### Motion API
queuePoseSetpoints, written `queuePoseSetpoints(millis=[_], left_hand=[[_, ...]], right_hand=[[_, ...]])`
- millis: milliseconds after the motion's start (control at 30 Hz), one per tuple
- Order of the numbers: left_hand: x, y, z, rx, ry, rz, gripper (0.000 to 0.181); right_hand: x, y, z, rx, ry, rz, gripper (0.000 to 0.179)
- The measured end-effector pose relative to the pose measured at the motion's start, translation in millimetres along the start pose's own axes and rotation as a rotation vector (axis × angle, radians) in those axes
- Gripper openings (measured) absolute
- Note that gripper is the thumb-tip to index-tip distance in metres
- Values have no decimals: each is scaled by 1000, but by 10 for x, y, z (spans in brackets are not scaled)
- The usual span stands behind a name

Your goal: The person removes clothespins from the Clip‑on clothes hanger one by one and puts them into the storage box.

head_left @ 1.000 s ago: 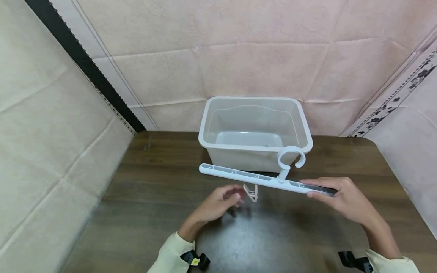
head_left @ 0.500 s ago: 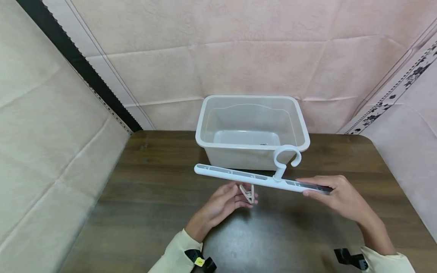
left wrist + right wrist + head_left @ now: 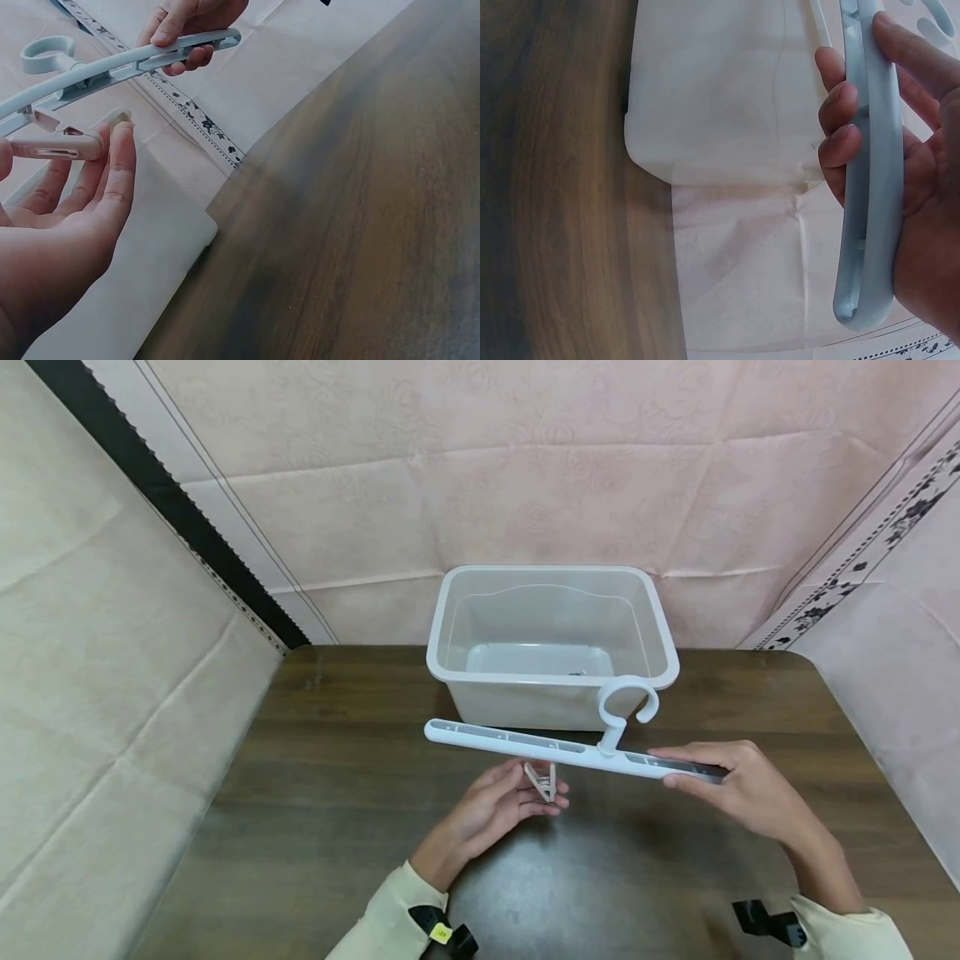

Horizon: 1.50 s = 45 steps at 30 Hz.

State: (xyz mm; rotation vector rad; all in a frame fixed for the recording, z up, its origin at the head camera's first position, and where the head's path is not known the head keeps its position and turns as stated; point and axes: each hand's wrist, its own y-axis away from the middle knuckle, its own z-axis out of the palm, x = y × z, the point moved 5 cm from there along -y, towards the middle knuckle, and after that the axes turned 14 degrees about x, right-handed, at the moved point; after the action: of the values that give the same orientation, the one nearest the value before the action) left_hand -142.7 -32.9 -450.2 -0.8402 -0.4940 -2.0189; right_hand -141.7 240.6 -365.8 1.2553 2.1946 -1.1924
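A pale blue plastic hanger (image 3: 525,745) is held level above the table, its hook (image 3: 628,689) pointing up. My right hand (image 3: 738,789) grips the hanger's right end, the thumb on one side and the fingers curled round the other, as the right wrist view shows. Under the bar hangs a whitish clothespin (image 3: 56,144), one end meeting the bar. My left hand (image 3: 491,810) has its fingers around the clothespin. Thumb and fingertips touch its two sides in the left wrist view, where the thumb is mostly cut off.
Behind the hanger a pale grey plastic tub (image 3: 517,702) stands at the far edge of the brown wooden table (image 3: 337,793). Something small and dark lies on the tub's floor. Cloth sheets (image 3: 525,502) hang around the table.
My left hand has moved right and in under the bar, from beside the clothespin to around it. The hanger and right hand appear slightly further left, as the whole view shifts.
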Motion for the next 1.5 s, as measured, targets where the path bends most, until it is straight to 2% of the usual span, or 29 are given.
queuePoseSetpoints(millis=[133, 300, 500, 733, 967, 1300, 1433, 1500], left_hand=[[3, -3, 12, -8, 16, -8, 35], [0, 5, 49, -51, 54, -33, 37], [-32, 11, 81, -106, 66, -92, 52], [-20, 46, 139, -167, 35, -159, 51], [58, 72, 155, -173, -22, -140, 43], [99, 66, 127, -135, -34, -48, 35], [95, 67, 125, -137, -18, -55, 36], [97, 71, 125, -132, -19, -66, 43]], right_hand=[[-2, 0, 4, -1, -1, -3, 40], [-8, 1, 2, 1, 5, -6, 40], [-9, 9, -6, 3, 10, 12, 38], [-19, 20, -9, 7, 21, 12, 39], [-34, 7, -20, 4, 16, 3, 40], [-51, 4, -30, 5, 11, -4, 41], [-53, 4, -26, 1, 14, -2, 41], [-54, 2, -24, 1, 13, -4, 41]])
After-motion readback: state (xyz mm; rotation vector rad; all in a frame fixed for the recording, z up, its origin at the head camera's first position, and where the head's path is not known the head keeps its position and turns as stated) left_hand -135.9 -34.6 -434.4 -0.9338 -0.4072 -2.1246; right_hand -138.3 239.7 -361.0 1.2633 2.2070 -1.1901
